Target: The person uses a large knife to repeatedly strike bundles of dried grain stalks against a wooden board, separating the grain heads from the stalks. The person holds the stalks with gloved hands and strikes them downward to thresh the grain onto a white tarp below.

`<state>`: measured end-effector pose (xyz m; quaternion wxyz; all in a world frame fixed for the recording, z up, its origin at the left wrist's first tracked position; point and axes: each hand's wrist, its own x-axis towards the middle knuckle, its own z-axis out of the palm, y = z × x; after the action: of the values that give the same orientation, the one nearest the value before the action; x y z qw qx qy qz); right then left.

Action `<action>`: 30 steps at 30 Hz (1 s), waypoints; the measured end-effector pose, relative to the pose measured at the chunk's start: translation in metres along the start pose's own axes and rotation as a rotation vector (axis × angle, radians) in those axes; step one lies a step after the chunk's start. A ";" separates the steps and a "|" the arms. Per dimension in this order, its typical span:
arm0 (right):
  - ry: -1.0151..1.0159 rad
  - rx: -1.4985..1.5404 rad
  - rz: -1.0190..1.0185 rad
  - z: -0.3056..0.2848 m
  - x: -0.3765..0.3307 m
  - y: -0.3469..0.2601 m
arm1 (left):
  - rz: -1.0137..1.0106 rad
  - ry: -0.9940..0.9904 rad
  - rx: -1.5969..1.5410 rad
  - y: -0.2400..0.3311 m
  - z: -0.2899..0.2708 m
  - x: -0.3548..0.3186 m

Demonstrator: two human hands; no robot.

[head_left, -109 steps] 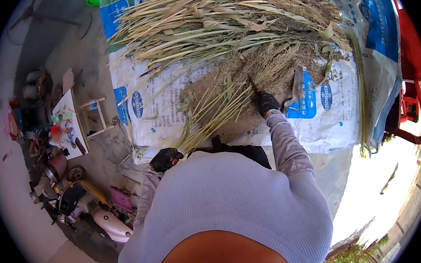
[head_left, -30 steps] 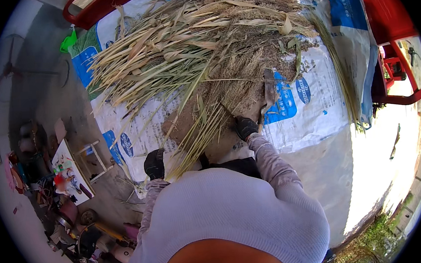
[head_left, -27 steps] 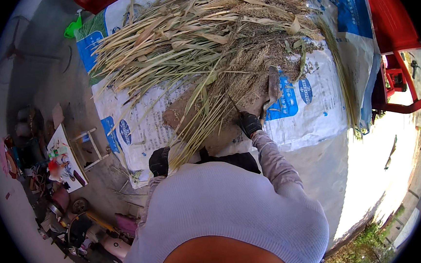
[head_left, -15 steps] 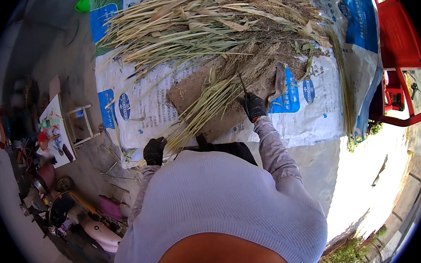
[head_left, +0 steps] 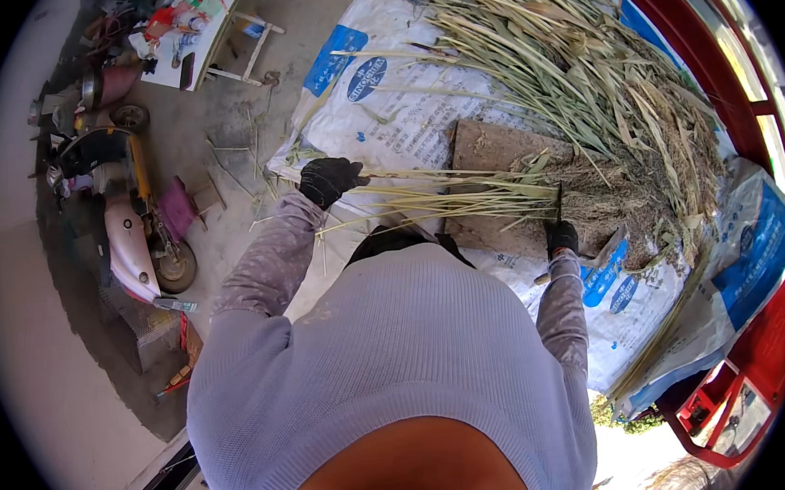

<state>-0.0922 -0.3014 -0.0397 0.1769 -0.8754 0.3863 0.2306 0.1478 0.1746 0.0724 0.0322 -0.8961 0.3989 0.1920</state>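
Observation:
In a black glove, my left hand (head_left: 329, 183) is closed round the butt end of some pale green stalks. The bundle of stalks (head_left: 471, 201) stretches rightward from it across a brown wooden board (head_left: 486, 147). My right hand (head_left: 560, 237), also gloved in black, grips a knife whose thin dark blade (head_left: 559, 199) points away from me and lies across the stalks near their seed heads. Bushy brown seed heads (head_left: 622, 202) spread just right of the blade. Its handle is hidden in my fist.
A big heap of cut stalks (head_left: 533, 35) covers the far right of the white and blue sacking (head_left: 410, 107). Red metal framework (head_left: 727, 85) stands at the right. On the left are a pink scooter (head_left: 129, 245) and a cluttered white table (head_left: 214, 30).
My view has turned left, so the sacking now sits farther right. The stalk bundle now lies nearly crosswise, with my left hand at its butt end and the blade across it.

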 end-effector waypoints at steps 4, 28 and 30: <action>-0.071 0.014 0.105 -0.018 0.007 -0.001 | -0.233 -0.072 -0.050 -0.026 0.003 -0.045; 0.258 0.141 0.125 -0.028 -0.083 -0.018 | -0.626 0.637 -0.200 -0.033 0.075 -0.058; 0.244 0.132 -0.059 -0.013 -0.097 -0.016 | -0.297 0.725 -0.345 0.030 0.054 0.010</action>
<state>-0.1347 -0.2400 0.0256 0.1926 -0.8944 0.3932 0.0912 0.1148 0.1589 0.0214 -0.2330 -0.9455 0.2133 -0.0783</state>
